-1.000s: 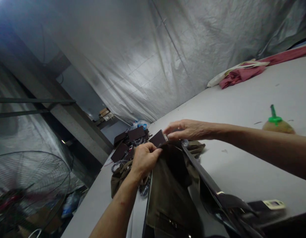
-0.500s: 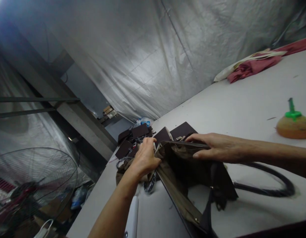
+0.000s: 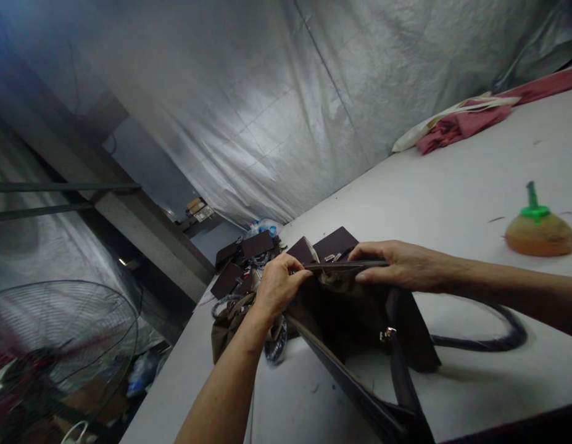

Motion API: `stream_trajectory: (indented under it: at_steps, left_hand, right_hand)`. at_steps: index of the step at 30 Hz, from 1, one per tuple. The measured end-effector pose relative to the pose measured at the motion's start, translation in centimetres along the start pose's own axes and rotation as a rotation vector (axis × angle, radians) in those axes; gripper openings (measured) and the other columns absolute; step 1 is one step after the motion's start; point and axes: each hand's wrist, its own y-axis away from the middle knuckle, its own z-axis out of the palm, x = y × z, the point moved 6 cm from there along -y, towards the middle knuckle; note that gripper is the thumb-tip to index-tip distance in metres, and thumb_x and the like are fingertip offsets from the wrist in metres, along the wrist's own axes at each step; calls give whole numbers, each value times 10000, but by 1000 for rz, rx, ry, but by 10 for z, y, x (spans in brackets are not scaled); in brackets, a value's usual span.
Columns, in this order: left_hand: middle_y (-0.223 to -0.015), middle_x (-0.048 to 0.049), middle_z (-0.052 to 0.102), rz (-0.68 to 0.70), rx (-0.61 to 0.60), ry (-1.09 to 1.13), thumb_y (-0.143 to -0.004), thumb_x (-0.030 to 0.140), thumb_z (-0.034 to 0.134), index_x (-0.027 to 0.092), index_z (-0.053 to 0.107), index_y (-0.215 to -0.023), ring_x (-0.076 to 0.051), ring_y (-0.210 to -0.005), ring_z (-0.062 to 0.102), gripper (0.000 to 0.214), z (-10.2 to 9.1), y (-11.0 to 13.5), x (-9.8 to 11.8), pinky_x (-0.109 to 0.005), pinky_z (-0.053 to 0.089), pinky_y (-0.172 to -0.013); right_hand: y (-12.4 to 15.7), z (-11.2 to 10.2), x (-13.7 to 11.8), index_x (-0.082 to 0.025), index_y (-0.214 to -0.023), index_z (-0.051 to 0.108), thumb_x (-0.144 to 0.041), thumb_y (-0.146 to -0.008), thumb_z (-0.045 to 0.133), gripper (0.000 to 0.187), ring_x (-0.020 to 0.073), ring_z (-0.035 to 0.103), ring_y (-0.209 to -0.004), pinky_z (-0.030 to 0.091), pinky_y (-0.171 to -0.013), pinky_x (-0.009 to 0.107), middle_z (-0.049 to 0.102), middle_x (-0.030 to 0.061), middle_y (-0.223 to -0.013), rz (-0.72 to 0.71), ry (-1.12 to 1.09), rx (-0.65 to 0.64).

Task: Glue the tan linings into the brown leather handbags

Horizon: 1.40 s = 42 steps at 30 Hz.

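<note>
A dark brown handbag (image 3: 350, 320) with a brownish lining lies on the white table, its mouth gaping towards me. My left hand (image 3: 280, 280) pinches the far rim of the bag at its left corner between thumb and fingers. Further right on that same edge, my right hand (image 3: 392, 265) grips with the thumb inside and the fingers over the outer side. A wrapped dark handle (image 3: 493, 342) loops out to the right of the bag. Small metal hardware (image 3: 386, 334) glints on a strap at the opening.
Behind my left hand lie a heap of dark brown bag pieces (image 3: 256, 243) and a crumpled olive-brown bag (image 3: 230, 324). A squat bottle with a green nozzle (image 3: 540, 231) stands at right. Red cloth (image 3: 466, 126) lies by the plastic sheeting (image 3: 276, 111). A large fan (image 3: 58, 345) is at left.
My left hand has closed onto the rim, where its fingers were raised before. The rim is now drawn straighter between both hands, and the metal hardware has come into view.
</note>
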Motion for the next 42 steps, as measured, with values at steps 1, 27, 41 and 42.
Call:
stream_trajectory:
  at_steps: [1,27,41,42]
  left_hand:
    - [-782,-2,667,-22,0,34,-756,234,724,174,670,-687,-142,-759,602,107,0,1,-3,-254,421,-723]
    - [-595,-4,641,-117,2,-174,-680,141,609,181,644,-581,-133,-598,569,112,-1,8,12,-243,357,-581]
    - [-639,-15,664,-130,11,-152,-702,176,636,184,649,-604,-145,-628,576,100,-4,12,9,-244,370,-585]
    - [-635,-14,659,-131,7,-142,-703,179,635,184,646,-602,-147,-626,575,102,-4,12,9,-246,368,-583]
  right_hand:
    - [-2,-1,3,-187,-1040,638,-424,-767,602,363,208,628,-841,466,-702,282,689,40,-922,12,-31,2]
    - [-37,-13,-27,-176,-803,688,-246,-788,444,254,197,568,-641,296,-567,290,666,95,-730,34,796,85]
    - [-68,27,-50,-157,-788,718,-271,-791,518,230,143,541,-594,331,-555,252,664,49,-708,-122,543,-165]
    - [-68,29,-51,-159,-832,723,-286,-797,525,238,145,557,-623,350,-570,245,674,45,-745,-152,478,-204]
